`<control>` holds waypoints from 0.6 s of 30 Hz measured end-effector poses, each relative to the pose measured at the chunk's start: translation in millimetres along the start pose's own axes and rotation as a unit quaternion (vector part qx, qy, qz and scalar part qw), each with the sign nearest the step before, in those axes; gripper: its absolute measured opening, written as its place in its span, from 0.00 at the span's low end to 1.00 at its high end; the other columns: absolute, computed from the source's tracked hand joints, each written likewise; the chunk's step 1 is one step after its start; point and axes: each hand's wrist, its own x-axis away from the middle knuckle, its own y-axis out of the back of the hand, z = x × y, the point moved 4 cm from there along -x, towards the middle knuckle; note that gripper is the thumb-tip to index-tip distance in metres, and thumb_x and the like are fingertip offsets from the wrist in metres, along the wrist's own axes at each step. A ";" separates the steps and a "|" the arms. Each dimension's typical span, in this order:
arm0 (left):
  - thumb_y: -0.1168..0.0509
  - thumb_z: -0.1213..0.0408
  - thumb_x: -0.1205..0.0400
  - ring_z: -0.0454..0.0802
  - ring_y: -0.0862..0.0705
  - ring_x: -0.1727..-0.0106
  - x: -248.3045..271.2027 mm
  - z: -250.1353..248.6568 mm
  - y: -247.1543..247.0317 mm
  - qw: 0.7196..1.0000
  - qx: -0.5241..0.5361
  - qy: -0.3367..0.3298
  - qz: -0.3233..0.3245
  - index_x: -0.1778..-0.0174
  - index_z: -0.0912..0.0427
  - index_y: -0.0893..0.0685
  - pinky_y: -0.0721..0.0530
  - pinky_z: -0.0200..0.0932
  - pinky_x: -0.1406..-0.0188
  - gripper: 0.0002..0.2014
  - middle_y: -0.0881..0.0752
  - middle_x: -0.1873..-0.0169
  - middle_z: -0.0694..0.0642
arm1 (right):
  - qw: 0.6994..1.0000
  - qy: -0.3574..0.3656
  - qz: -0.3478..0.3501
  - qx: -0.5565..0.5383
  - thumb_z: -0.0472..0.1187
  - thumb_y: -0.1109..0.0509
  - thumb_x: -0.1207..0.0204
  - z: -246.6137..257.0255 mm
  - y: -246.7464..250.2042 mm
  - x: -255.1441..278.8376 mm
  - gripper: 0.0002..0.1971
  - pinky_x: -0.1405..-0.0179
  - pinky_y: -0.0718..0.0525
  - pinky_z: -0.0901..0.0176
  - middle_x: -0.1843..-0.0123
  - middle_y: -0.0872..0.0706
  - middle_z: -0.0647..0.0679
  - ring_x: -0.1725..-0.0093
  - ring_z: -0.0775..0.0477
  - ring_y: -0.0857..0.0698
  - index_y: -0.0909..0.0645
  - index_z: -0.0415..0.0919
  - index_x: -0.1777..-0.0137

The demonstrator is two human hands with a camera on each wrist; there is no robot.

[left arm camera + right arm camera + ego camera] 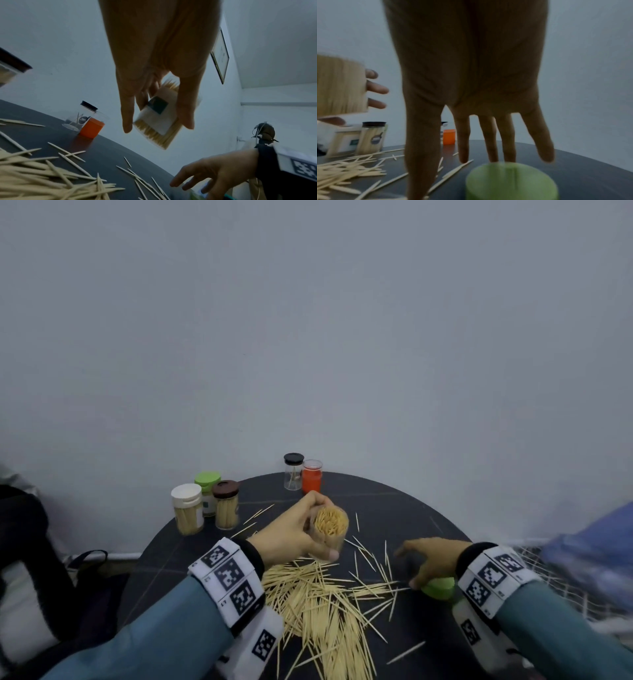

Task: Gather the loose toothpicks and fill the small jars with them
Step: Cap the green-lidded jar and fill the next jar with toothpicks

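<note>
Above the bench (pixel 404 508), the left hand (pixel 291 534) is gripping a full jar (pixel 330 529) upright for capping, while the right hand (pixel 433 559) is reaching with spread, empty fingers (pixel 489 142) toward the green lid (pixel 440 587)

Motion blurs the green lid (pixel 511 182) under the right hand (pixel 432 559); the toothpick pile (pixel 318 607) runs off the head view's edge at 6 o'clock.

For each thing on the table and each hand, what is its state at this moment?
left hand: grips the open jar
open jar: lidless, full, tilted
right hand: fingers spread above green lid
green lid: off, on table
loose toothpicks: scattered
white-lid jar: closed, filled
brown-lid jar: closed, filled
black-lid jar: closed, nearly empty
</note>
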 end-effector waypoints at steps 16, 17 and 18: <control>0.29 0.67 0.23 0.39 0.19 0.52 -13.7 -20.5 -42.1 0.998 -0.038 0.013 0.049 0.34 0.57 0.36 0.18 0.31 0.53 0.26 0.20 0.52 0.49 | 0.927 0.085 -0.314 -0.185 0.47 0.29 0.24 -8.1 27.7 21.5 0.22 0.48 0.26 0.64 0.42 0.17 0.41 0.42 0.45 0.19 0.26 0.36 0.36; 0.29 0.67 0.23 0.40 0.19 0.52 -13.6 -20.7 -42.1 0.998 -0.032 0.012 0.046 0.34 0.58 0.35 0.17 0.31 0.53 0.26 0.20 0.51 0.50 | 0.909 0.106 -0.329 -0.232 0.47 0.29 0.24 -5.1 31.9 23.8 0.20 0.47 0.23 0.62 0.43 0.16 0.42 0.43 0.44 0.18 0.24 0.36 0.37; 0.29 0.67 0.23 0.40 0.19 0.52 -13.3 -21.0 -42.0 0.999 -0.026 0.009 0.042 0.34 0.58 0.35 0.17 0.31 0.54 0.26 0.21 0.51 0.50 | 0.890 0.128 -0.333 -0.283 0.47 0.30 0.24 -0.3 35.6 27.4 0.19 0.47 0.20 0.60 0.44 0.16 0.42 0.44 0.44 0.17 0.23 0.36 0.38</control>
